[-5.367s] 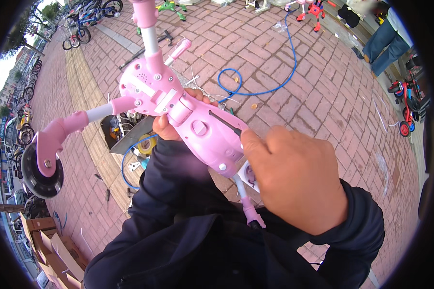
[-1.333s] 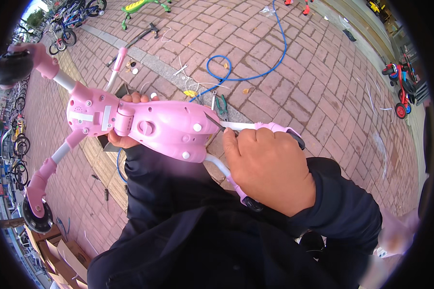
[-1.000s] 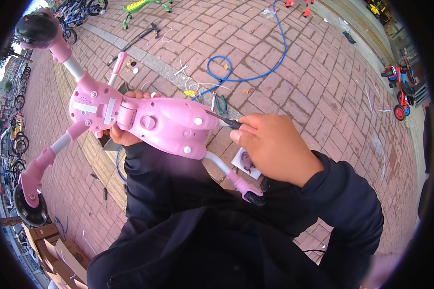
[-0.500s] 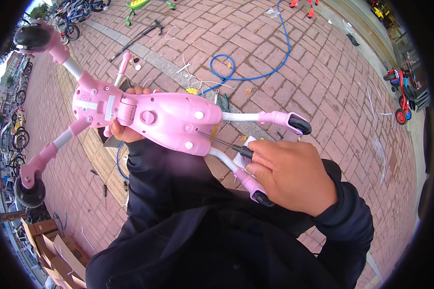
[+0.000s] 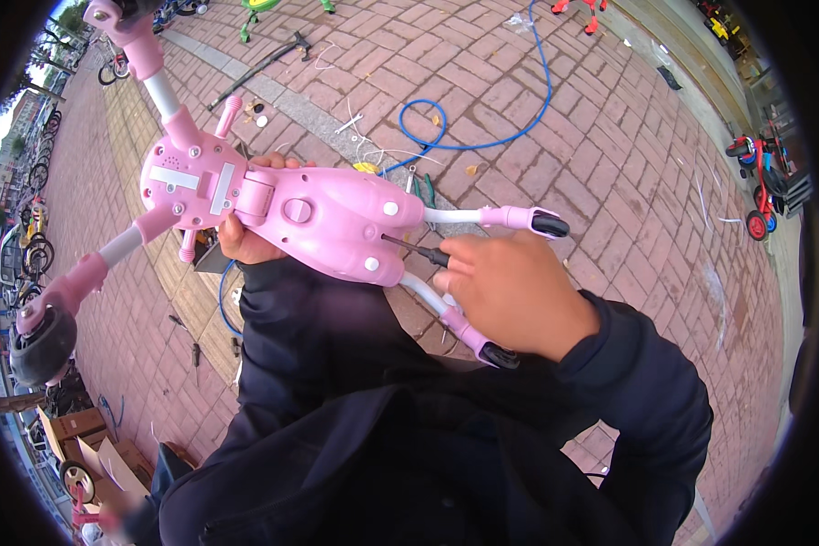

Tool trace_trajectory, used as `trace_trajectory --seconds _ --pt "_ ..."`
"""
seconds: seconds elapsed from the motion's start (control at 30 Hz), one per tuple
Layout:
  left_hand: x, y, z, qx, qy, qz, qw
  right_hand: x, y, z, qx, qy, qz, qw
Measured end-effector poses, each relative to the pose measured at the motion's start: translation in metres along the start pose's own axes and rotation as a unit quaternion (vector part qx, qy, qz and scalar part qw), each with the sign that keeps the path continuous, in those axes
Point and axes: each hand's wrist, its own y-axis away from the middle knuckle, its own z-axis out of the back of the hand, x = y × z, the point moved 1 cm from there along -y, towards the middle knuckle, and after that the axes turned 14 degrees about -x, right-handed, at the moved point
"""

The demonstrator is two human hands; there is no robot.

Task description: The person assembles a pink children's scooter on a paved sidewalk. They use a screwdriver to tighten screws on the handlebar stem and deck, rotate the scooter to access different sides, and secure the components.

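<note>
A pink child's ride-on scooter, underside up, spans my view, with white tubes, black wheels and a round plug in its belly. Its narrow middle rests in my left hand, the thumb on the near side and fingertips showing beyond the far edge. My right hand is closed round the dark handle of a screwdriver. The thin shaft points left, its tip at a small hole between the two white caps on the scooter's wide end. Whether the tip sits in a screw is too small to tell.
Brick paving carries a blue hose, a black bar-shaped tool, a wrench and white ties. Cardboard boxes stand at lower left, near a wheel. A red tricycle is at far right.
The scooter has tilted, its far-left wheel rising toward the top edge and its body shifting slightly right. My right hand and screwdriver have moved left and up; the shaft shows shorter.
</note>
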Motion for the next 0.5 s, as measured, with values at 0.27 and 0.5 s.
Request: trace_trajectory --seconds 0.27,0.5 --pt "0.002 0.001 -0.004 0.019 -0.030 0.010 0.999 0.003 0.018 0.005 -0.027 0.140 0.085 0.986" --pt "0.008 -0.002 -0.010 0.034 -0.024 0.020 0.999 -0.022 0.000 -0.004 0.045 -0.145 -0.086 0.985"
